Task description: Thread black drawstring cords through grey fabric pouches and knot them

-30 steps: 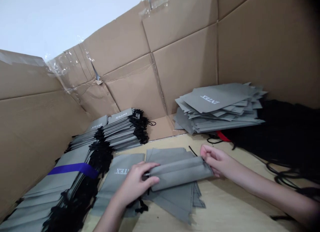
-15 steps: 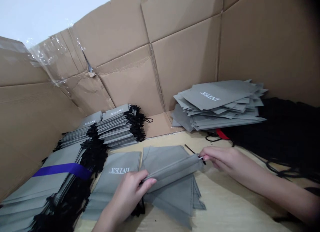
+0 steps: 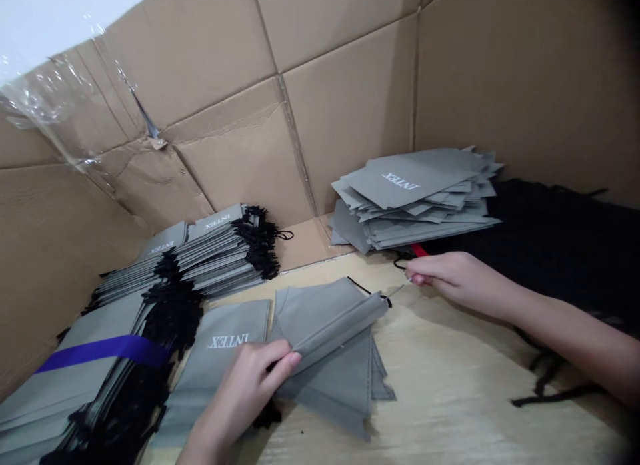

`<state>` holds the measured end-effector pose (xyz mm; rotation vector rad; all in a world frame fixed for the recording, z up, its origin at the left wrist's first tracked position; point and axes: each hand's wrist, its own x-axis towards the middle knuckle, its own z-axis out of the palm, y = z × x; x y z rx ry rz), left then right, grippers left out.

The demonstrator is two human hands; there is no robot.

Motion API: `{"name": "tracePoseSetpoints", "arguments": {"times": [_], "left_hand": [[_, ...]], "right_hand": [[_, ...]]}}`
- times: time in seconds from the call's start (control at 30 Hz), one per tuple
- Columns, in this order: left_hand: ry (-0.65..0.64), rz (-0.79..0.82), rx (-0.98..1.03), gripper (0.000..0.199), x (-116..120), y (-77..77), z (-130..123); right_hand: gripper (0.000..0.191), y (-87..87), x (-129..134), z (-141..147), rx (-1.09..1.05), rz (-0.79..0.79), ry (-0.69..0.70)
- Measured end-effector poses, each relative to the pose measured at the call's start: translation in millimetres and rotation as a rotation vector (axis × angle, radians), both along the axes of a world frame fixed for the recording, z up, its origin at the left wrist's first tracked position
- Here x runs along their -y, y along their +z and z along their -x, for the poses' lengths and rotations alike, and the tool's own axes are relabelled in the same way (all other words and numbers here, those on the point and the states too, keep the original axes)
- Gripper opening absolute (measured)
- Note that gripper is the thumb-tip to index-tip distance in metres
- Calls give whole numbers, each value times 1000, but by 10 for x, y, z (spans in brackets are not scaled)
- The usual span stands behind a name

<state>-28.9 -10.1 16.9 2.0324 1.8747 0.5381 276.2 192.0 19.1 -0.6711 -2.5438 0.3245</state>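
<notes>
A grey fabric pouch [image 3: 340, 331] with a folded hem along its edge is pinched at its near-left end between the thumb and fingers of my left hand [image 3: 260, 378]. A black cord [image 3: 359, 286] lies along its far side and shows again at the hem's right end. My right hand [image 3: 450, 281], closed, grips a thin pale metal wire or needle [image 3: 400, 289] that stretches from that hem end to my fingertips. More grey pieces [image 3: 345, 401] lie fanned out beneath the pouch. Left of them sits a small stack of pouches printed INTEX [image 3: 220, 338].
Cord-trimmed pouches stand in stacks [image 3: 225, 251] at back left, and a purple band [image 3: 107, 351] wraps the nearer stack. Loose grey pieces [image 3: 420, 185] are piled at back right, beside a heap of black cords [image 3: 555, 245]. Cardboard walls [image 3: 350, 105] enclose the table.
My right hand has drawn away from the hem's right end, exposing more of the thin wire. My left hand keeps its pinch on the pouch. The view has shifted slightly to the right.
</notes>
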Motion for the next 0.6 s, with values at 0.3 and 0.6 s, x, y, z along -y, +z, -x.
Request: {"name": "tracePoseSetpoints", "arguments": {"times": [0.3,0.6], "left_hand": [[-42,-2,105,39,-20,41,-7],[-145,105,507,56,9,20,191]], "right_hand": [[18,-9,11,50,-7,213,49],[28,-95,17,76,43,355,104]]}}
